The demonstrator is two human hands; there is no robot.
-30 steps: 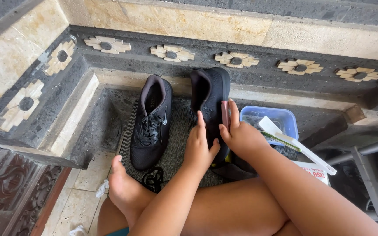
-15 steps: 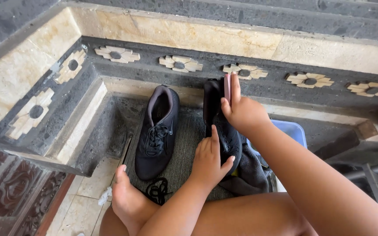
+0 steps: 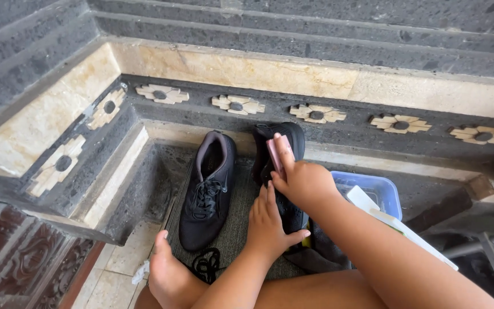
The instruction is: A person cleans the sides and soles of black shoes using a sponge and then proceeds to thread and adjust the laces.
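The left hand [image 3: 270, 220] lies flat, fingers spread, on a black shoe [image 3: 284, 171], the right hand [image 3: 301, 180] pinching a pink strip [image 3: 274, 154] at its twelve o'clock, another shoe [image 3: 208, 189] at nine o'clock.

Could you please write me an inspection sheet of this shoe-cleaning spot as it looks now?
Surface: a dark ribbed mat lies in a sunken stone corner.
Job's things: one black shoe rests on the mat, laces in; a second black shoe stands with its heel up, under both hands.
Clutter: a loose black lace by a bare foot; a blue plastic tub holding a white-handled tool.
Fingers: the left hand steadies the second shoe; the right hand presses a small pink piece against it.
Cables: nothing seen.
Surroundings: a grey stone wall with flower tiles; a metal frame at right.
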